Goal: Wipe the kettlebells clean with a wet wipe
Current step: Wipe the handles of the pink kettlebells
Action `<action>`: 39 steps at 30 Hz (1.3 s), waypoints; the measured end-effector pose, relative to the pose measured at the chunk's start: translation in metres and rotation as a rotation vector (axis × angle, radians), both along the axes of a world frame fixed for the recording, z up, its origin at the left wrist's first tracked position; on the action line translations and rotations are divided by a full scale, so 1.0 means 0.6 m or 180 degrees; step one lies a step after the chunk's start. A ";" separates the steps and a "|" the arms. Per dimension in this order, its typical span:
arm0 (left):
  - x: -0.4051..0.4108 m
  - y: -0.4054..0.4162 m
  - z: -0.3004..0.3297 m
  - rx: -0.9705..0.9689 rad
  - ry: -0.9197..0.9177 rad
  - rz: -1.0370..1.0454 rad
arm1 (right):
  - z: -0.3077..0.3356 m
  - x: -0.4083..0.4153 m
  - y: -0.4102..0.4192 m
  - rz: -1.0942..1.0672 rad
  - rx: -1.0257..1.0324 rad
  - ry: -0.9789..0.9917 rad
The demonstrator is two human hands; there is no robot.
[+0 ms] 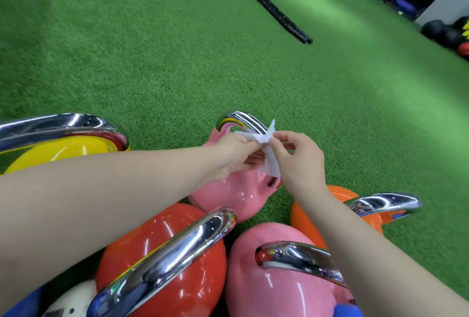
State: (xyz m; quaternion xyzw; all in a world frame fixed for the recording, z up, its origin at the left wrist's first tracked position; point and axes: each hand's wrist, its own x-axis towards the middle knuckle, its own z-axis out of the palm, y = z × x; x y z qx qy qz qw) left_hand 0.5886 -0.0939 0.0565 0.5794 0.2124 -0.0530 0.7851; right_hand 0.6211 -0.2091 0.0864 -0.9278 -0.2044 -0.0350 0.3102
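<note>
Green turf [177,57] carried a cluster of chrome-handled kettlebells: yellow kettlebell [63,151] at left, red kettlebell [162,253] and near pink kettlebell [279,278] closest, orange kettlebell [317,205] at right. A black rope [266,2] lay well apart. My left hand [236,156] and right hand [297,156], close together, both pinched the white wet wipe [269,159], hanging roughly vertical above the far pink kettlebell [228,195].

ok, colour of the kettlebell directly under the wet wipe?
Pink body with a chrome handle; the head view shows it, below the wet wipe held in both hands.
</note>
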 end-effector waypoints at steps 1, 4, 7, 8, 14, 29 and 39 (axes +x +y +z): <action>0.001 0.005 0.002 -0.0010 0.0025 0.0065 | 0.005 0.004 0.007 0.0076 -0.0113 0.0014; -0.001 0.015 0.010 -0.0017 0.0133 0.0265 | 0.014 0.011 0.025 0.0316 -0.0697 -0.0004; -0.003 0.021 0.006 0.0321 0.0277 0.0546 | 0.016 0.017 0.035 0.0393 -0.1141 -0.0055; -0.003 0.023 0.001 0.0727 0.0235 0.0717 | 0.017 0.018 0.035 0.0390 -0.1215 -0.0104; -0.009 0.021 -0.001 0.3525 -0.2278 0.0395 | 0.006 0.003 0.027 0.0218 -0.1183 -0.0338; 0.037 0.055 -0.011 0.5957 -0.3736 -0.0763 | -0.023 0.005 -0.033 -0.0228 -0.1076 0.0841; 0.043 0.086 -0.032 0.5576 -0.3267 -0.0113 | -0.019 0.009 -0.030 -0.0239 -0.0828 0.0767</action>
